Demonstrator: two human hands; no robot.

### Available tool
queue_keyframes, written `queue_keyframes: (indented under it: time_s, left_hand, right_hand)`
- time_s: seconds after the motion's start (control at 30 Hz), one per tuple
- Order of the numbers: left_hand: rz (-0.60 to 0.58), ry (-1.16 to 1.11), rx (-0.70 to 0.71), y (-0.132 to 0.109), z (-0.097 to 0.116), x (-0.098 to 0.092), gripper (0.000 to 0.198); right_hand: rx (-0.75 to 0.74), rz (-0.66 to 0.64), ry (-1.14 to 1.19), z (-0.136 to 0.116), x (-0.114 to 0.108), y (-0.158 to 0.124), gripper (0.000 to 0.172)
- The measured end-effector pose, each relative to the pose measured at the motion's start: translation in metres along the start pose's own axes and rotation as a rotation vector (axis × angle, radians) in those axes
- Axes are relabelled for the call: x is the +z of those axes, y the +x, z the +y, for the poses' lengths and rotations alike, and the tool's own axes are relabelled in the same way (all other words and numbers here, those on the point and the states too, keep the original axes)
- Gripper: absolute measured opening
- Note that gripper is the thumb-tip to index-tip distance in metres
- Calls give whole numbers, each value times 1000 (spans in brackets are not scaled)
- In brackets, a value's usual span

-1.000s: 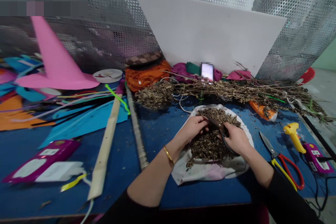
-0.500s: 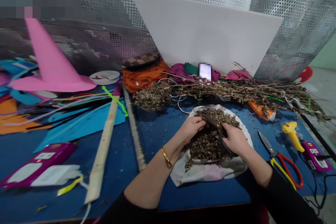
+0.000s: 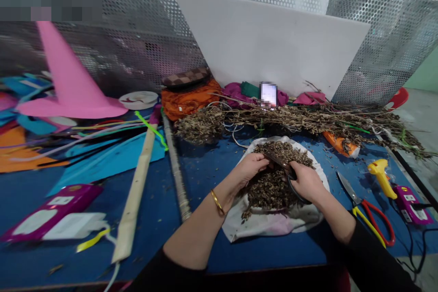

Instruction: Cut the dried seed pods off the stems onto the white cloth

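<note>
Dark-handled scissors are in my right hand, their blades pointing left over a heap of dry, chopped plant bits. My left hand is pinched closed at the blade tips. What its fingers hold is too small and dark to make out. Beneath the heap lies a whitish cloth, on the blue table.
Behind the cloth lie long dried stems. To the right are red-and-yellow-handled scissors and a yellow glue gun. On the left are a wooden strip, a wrapped rod and a pink pointed hat.
Both hands and the scissors stay almost in place over the heap. The view has shifted very slightly, moving the left-side things a little to the right.
</note>
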State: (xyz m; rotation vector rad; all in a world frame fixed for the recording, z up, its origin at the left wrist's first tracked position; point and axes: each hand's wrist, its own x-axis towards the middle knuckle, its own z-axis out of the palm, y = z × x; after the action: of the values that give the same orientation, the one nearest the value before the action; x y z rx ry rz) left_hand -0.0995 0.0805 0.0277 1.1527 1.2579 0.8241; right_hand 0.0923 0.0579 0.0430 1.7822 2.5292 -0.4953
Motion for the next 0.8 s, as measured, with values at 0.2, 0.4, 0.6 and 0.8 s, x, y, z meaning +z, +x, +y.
queue_keyframes:
  time_s: [0.2,0.4,0.6,0.8]
  left_hand:
    - [-3,24,-46,1,-3,2,23]
    - [-27,29,-9,2,-5,-1,28]
    - [-14,-13,-1,3,-6,-4,28]
    - [52,-57,47,4,-8,-6,23]
  right_hand:
    - [13,19,-24,0,4,1,32]
    - [-12,-17,-33,3,4,3,25]
    - [13,29,18,3,2,2,33]
    - [10,37,89,6,-2,0,38]
